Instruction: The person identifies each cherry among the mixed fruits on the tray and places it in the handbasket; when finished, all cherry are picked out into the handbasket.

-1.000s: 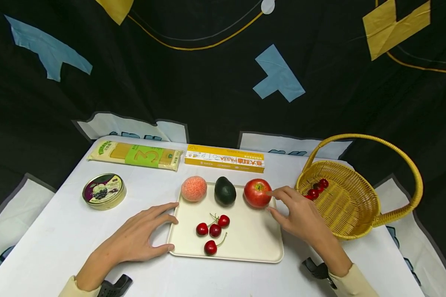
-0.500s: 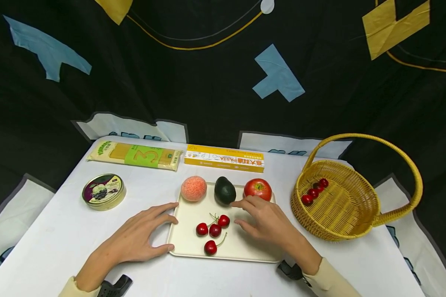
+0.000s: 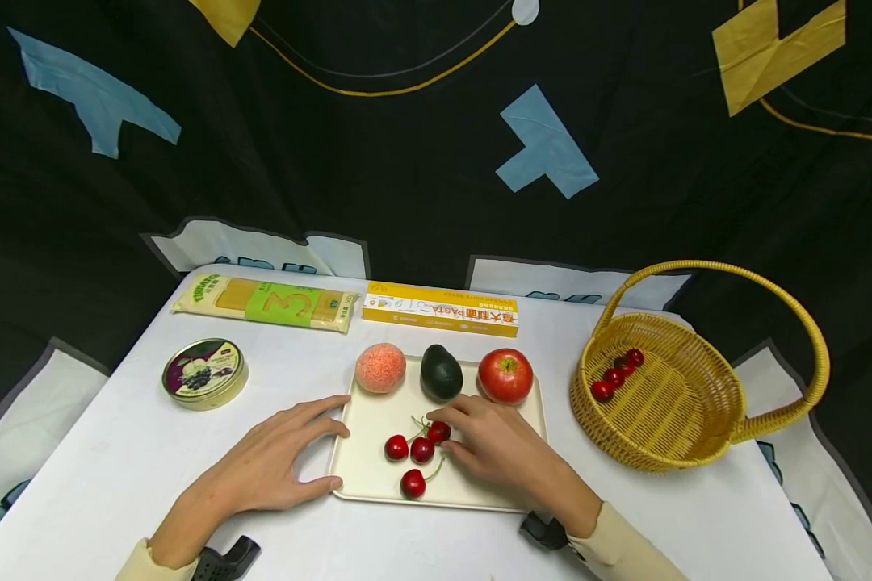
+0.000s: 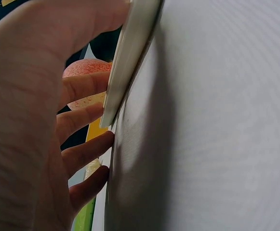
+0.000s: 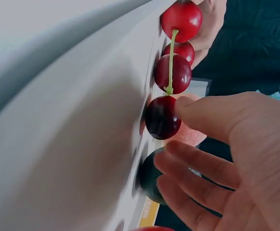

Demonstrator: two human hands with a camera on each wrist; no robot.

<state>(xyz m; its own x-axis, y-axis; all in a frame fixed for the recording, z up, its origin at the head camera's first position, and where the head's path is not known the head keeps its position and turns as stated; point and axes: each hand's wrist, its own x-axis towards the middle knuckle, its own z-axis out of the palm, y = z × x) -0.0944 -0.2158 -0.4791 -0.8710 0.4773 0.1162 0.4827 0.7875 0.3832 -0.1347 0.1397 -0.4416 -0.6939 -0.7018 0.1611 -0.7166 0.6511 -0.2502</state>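
Several red cherries [image 3: 412, 483] lie on the cream tray [image 3: 494, 492], some with green stems. My right hand [image 3: 505, 444] is over the tray's right half, thumb and forefinger on either side of the rightmost cherry [image 5: 163, 118]. In the right wrist view the thumb tip overlaps that cherry and the forefinger tip is right at its edge; the other fingers are loosely bent. My left hand [image 3: 276, 460] lies spread at the tray's left side, fingertips at its rim [image 4: 125, 72]. Along the tray's back stand a pink, speckled round fruit [image 3: 381, 368], a dark avocado [image 3: 441, 373] and a red apple [image 3: 505, 376].
To the right stands a yellow wicker basket [image 3: 698, 420] with a tall handle and several cherries [image 3: 614, 377] inside. A bag of noodles [image 3: 269, 303] and a pasta box [image 3: 440, 310] lie at the back. A round tin [image 3: 203, 374] sits on the left.
My right hand has moved left from beside the apple, across the tray, to the rightmost cherry. The left hand has stayed at the tray's edge.
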